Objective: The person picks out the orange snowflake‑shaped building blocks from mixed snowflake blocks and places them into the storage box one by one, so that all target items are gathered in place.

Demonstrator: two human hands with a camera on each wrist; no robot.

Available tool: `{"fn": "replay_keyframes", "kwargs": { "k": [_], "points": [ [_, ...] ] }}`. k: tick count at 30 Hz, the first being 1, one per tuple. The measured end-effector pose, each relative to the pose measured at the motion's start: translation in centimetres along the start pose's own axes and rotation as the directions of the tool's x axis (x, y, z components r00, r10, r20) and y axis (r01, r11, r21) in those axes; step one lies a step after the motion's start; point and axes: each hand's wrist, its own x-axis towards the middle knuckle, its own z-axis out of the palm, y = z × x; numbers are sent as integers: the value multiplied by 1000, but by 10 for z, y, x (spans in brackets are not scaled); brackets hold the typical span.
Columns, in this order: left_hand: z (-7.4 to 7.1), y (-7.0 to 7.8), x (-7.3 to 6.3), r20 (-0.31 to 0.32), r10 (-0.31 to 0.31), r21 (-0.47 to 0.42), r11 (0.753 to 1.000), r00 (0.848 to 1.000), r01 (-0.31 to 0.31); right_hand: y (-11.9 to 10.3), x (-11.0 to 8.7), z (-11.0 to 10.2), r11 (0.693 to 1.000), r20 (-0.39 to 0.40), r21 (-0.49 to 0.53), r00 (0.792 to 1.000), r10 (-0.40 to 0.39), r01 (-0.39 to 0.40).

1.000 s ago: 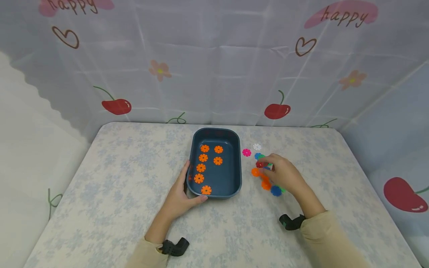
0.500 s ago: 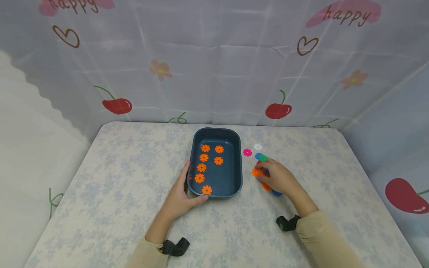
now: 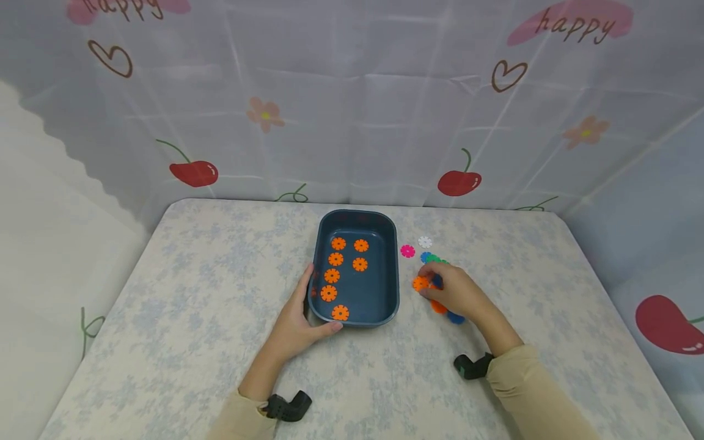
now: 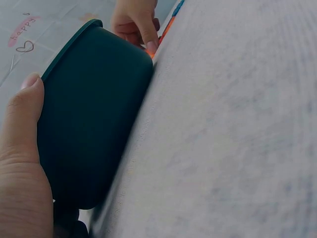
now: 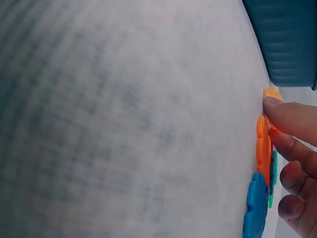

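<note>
A dark blue rectangular tray (image 3: 379, 299) stands on the table, with several orange notched plastic discs (image 3: 332, 275) lying flat inside. My left hand (image 3: 293, 327) holds its near left corner, thumb at the front rim and fingers along the left wall; the left wrist view shows that thumb (image 4: 22, 114) against the wall. Right of the tray, my right hand (image 3: 459, 290) pinches an orange disc (image 3: 420, 283) between thumb and bent finger, at the left edge of a small pile. The right wrist view shows the thumb (image 5: 292, 116) on this disc, close to the table. The hand covers part of the pile.
Around the right hand lie a blue disc (image 3: 456, 318), another orange disc (image 3: 438, 307) and a green disc (image 3: 433, 259). Farther back are a pink disc (image 3: 407, 251) and a white disc (image 3: 425, 242). A printed curtain (image 3: 352, 122) hangs behind the table (image 3: 192, 293).
My right hand has shifted slightly left and toward me, from around the red disc to the orange disc at the pile's left edge. My left hand stays on the tray.
</note>
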Motion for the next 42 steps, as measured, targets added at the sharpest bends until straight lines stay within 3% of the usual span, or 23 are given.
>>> {"fn": "replay_keyframes", "kwargs": {
  "k": [12, 20, 27, 34, 42],
  "points": [
    [0, 1, 0, -2, -7, 4, 1000, 1000, 7, 4, -2, 0, 999, -42, -19, 998, -39, 38],
    [1, -1, -1, -2, -13, -2, 1000, 1000, 13, 5, -4, 0, 993, -47, 114, 999, 13, -7],
    [1, -1, 0, 4, -8, -11, 1000, 1000, 8, 0, -4, -9, 980, -171, 198, 985, 38, -4],
    [1, -1, 0, -1, -8, 0, 1000, 1000, 8, -16, 1, -21, 964, -259, 258, 966, 10, 59],
    [0, -1, 0, 3, -15, 0, 1000, 1000, 15, -48, 10, -23, 941, -253, 303, 965, -73, 151]
  ]
}}
